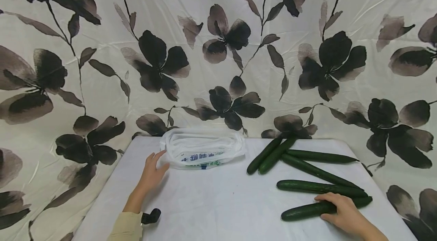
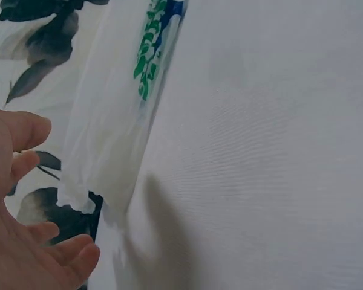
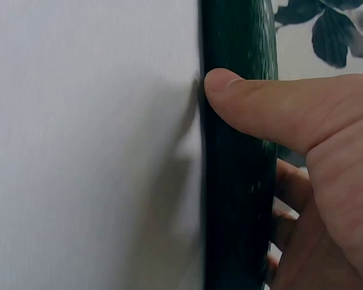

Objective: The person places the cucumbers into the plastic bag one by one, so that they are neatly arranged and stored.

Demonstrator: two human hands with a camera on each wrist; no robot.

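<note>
Lying at the front right of the white table is a dark green cucumber (image 1: 302,212), and my right hand (image 1: 345,212) grips it around the middle. In the right wrist view the thumb lies across this cucumber (image 3: 239,199), with the other fingers partly hidden along its far side. A white plastic bag (image 1: 205,148) with blue and green print lies flat at the back left. My left hand (image 1: 152,174) is beside its left end, fingers spread and loosely bent. The left wrist view shows that hand (image 2: 36,229) apart from the bag (image 2: 109,133), holding nothing.
Several other cucumbers (image 1: 317,186) lie on the right side of the table (image 1: 218,203), two of them side by side near the back. A black strap-like piece (image 1: 151,216) shows at the left wrist. A floral cloth (image 1: 191,82) hangs behind the table.
</note>
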